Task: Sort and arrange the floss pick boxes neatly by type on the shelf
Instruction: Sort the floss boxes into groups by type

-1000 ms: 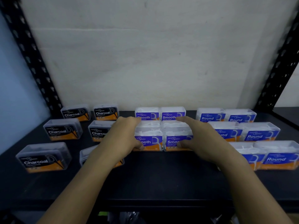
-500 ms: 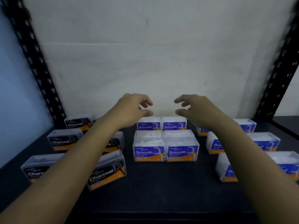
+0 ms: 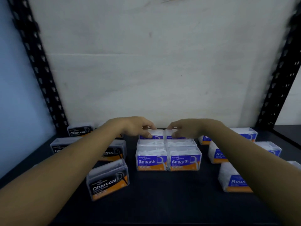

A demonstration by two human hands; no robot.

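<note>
Back row, mid shelf: my left hand pinches the left Smooth box, my right hand the right Smooth box, fingers curled behind, thumbs in front; I judge both light, stiff, slick plastic, so grip front-to-back, low, not by the lid

Pale wall behind black slotted uprights.
</note>
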